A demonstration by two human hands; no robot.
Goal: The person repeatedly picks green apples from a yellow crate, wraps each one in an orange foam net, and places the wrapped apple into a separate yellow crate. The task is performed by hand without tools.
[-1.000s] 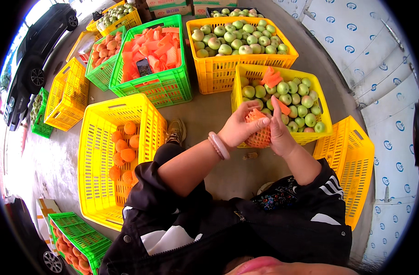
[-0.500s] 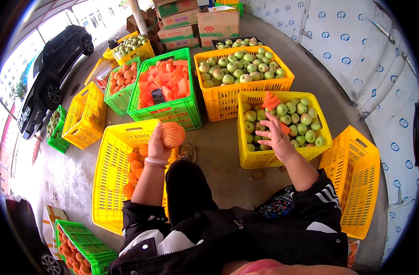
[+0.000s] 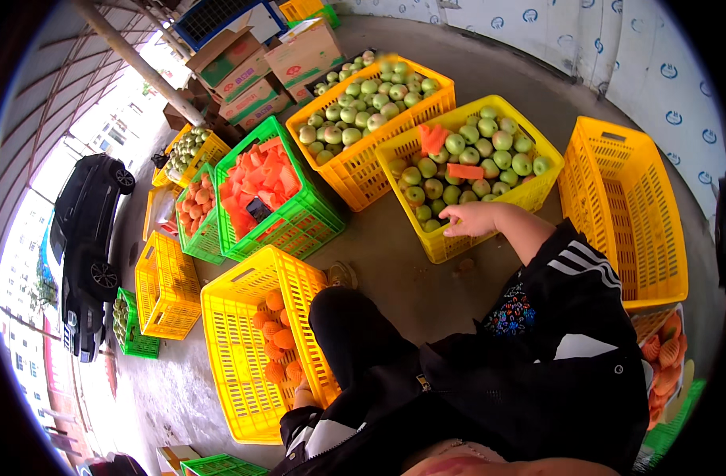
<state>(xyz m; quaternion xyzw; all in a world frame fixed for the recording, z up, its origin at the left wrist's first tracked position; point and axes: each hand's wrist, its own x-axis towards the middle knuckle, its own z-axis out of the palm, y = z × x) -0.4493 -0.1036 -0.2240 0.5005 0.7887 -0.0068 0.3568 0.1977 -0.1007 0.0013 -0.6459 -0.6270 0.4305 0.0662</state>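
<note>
My right hand (image 3: 472,220) is over the near rim of a yellow crate (image 3: 450,247) of green, red-blushed apples (image 3: 467,151). Its fingers point left, loosely apart, and no fruit shows in them. On those apples lie an orange foam net sleeve (image 3: 434,138) and a flat orange foam piece (image 3: 465,171). Low in another yellow crate (image 3: 237,349) is my left hand (image 3: 302,393), its fingers largely hidden. Right beside it sits a foam-netted apple (image 3: 294,370); whether the hand grips it is unclear. Several other netted apples (image 3: 272,349) lie in that crate.
A green crate (image 3: 299,234) holds orange foam sleeves (image 3: 256,178) and a phone (image 3: 258,209). Beyond stands an orange-yellow crate (image 3: 371,178) of apples. Another yellow crate (image 3: 625,214) is at right, cardboard boxes (image 3: 244,83) at the back, a black car (image 3: 89,238) at far left.
My left hand has gone down into the yellow crate from above it, where it held a netted apple. My right hand has drawn back toward the apple crate's near rim. The view has turned.
</note>
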